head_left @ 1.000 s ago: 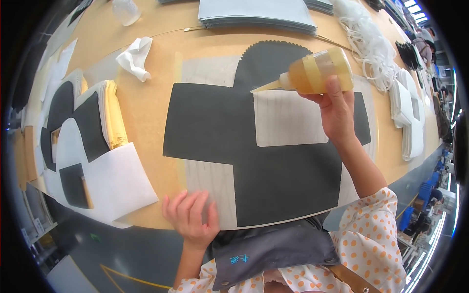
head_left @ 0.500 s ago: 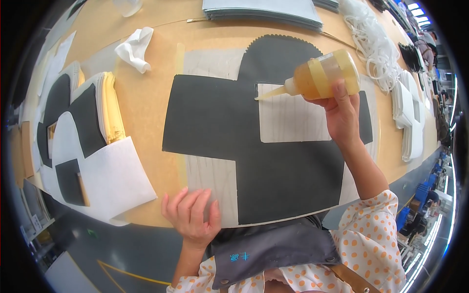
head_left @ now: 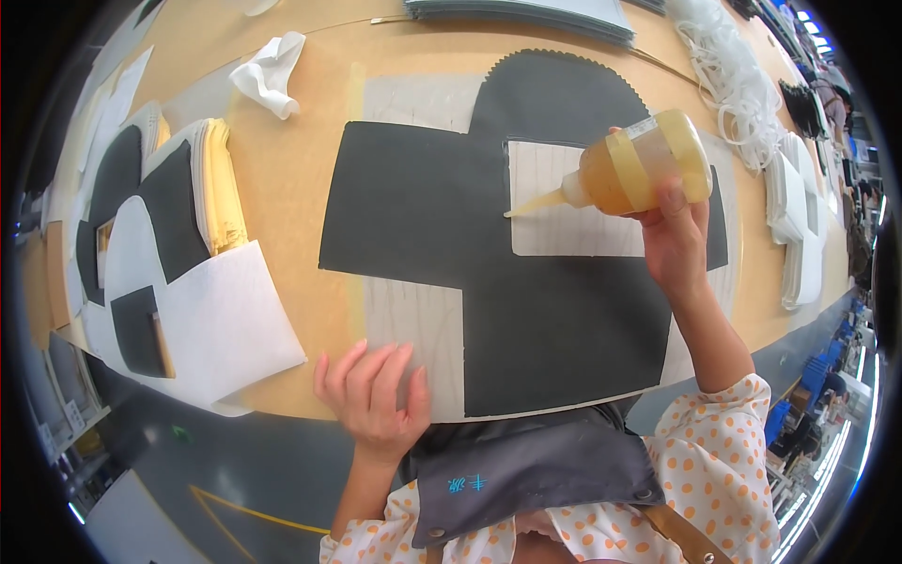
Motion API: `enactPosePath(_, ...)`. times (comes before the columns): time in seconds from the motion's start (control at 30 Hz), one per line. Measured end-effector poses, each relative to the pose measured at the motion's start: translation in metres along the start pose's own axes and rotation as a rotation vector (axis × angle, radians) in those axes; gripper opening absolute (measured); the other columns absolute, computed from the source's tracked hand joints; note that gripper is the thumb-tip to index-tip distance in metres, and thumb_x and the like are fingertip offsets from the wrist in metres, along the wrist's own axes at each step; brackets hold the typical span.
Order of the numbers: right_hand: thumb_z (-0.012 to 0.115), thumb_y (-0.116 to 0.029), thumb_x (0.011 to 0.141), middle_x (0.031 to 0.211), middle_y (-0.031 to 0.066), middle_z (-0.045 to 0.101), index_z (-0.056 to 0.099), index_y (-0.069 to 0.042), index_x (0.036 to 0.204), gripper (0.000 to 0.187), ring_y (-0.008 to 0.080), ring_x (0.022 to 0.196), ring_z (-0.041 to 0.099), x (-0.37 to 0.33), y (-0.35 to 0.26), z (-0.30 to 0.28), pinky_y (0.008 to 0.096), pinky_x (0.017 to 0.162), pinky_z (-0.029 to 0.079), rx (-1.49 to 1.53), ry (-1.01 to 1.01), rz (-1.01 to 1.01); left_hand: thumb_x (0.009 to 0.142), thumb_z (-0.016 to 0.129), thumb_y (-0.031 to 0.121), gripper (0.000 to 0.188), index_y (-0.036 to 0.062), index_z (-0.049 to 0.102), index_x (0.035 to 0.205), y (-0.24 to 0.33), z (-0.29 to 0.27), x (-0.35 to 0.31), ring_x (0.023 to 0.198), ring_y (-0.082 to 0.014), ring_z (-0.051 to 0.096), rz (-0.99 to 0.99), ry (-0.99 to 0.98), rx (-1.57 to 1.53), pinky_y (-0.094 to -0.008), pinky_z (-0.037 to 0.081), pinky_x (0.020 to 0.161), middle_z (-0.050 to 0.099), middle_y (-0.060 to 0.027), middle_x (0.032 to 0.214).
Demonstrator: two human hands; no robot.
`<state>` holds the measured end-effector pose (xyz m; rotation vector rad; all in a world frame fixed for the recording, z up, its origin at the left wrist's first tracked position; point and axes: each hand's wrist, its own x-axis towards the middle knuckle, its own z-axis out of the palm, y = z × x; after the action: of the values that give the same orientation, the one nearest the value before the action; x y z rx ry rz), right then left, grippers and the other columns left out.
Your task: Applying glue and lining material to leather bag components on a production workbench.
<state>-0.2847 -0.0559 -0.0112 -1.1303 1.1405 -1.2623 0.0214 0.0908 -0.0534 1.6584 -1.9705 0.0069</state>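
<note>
A black cut-out sheet [head_left: 404, 202] with a scalloped rounded flap lies flat on a pale board [head_left: 413, 329]. Near its middle is a rectangular opening that shows the board underneath. My right hand [head_left: 676, 226] grips a squeeze bottle [head_left: 648, 164] of amber liquid, tilted on its side with yellow tape around it. Its thin nozzle points left and down, with the tip at the left edge of the opening. My left hand [head_left: 376, 399] rests at the table's near edge, fingers stretched out over the board's lower left corner, holding nothing.
Stacked black, white and yellow cut pieces [head_left: 202, 263] lie at the left. A crumpled white cloth [head_left: 270, 75] is at the far left. Grey sheets [head_left: 526, 19], tangled white strips [head_left: 719, 85] and a white stack [head_left: 797, 226] line the far and right sides of the table [head_left: 282, 179].
The nozzle tip has moved toward me along the left edge of the opening, with my right hand still around the bottle. My left hand stays in nearly the same place.
</note>
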Motion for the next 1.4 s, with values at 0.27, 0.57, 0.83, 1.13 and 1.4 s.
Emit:
enactPosePath(0.27,0.065,-0.046,0.092,0.135,0.0185,0.054,0.035,-0.002,0.143,0.073,0.0287,0.122,0.056,-0.016,-0.004,0.003,0.0431,0.095,0.053,-0.022,-0.032,0.026,0.079,0.070,0.019,0.026,0.0150,0.069,0.105,0.000,-0.001,0.000,0.106,-0.0251,0.057,-0.002,0.018,0.002,-0.0516,0.031,0.107,0.063,0.0006,0.104)
enactPosePath(0.57,0.083,-0.046,0.075,0.134,0.0246,0.053,0.031,-0.007,0.142,0.094,0.0337,0.128,0.051,-0.038,-0.002,-0.004,0.0445,0.104,0.043,-0.088,-0.117,-0.124,0.080,0.070,0.020,0.025,0.0150,0.069,0.105,0.001,0.001,0.001,0.107,-0.0253,0.057,0.000,0.013,0.002,-0.0518,0.031,0.107,0.063,0.0007,0.105)
enactPosePath(0.83,0.089,-0.046,0.067,0.133,0.0250,0.053,0.032,-0.011,0.139,0.098,0.0346,0.127,0.052,-0.060,-0.009,-0.020,0.0462,0.103,0.044,-0.110,-0.052,-0.107,0.080,0.070,0.020,0.027,0.0147,0.068,0.106,0.001,0.000,0.000,0.108,-0.0253,0.057,0.003,0.005,0.009,-0.0513,0.032,0.106,0.064,0.0004,0.106)
enactPosePath(1.13,0.088,-0.049,0.066,0.135,0.0287,0.051,0.033,-0.011,0.138,0.098,0.0348,0.122,0.056,-0.076,-0.016,-0.055,0.0463,0.100,0.048,-0.200,0.039,-0.149,0.080,0.070,0.017,0.029,0.0110,0.067,0.109,0.001,0.000,0.001,0.109,-0.0278,0.057,0.001,-0.020,0.009,-0.0521,0.032,0.108,0.064,-0.0025,0.107)
enactPosePath(1.4,0.084,-0.049,0.073,0.136,0.0298,0.050,0.031,-0.013,0.141,0.094,0.0354,0.122,0.055,-0.092,-0.019,-0.088,0.0469,0.101,0.047,-0.254,0.091,-0.207,0.083,0.068,0.012,0.030,0.0084,0.064,0.112,0.002,-0.003,0.001,0.112,-0.0305,0.056,-0.009,-0.061,0.021,-0.0521,0.031,0.110,0.064,-0.0055,0.109)
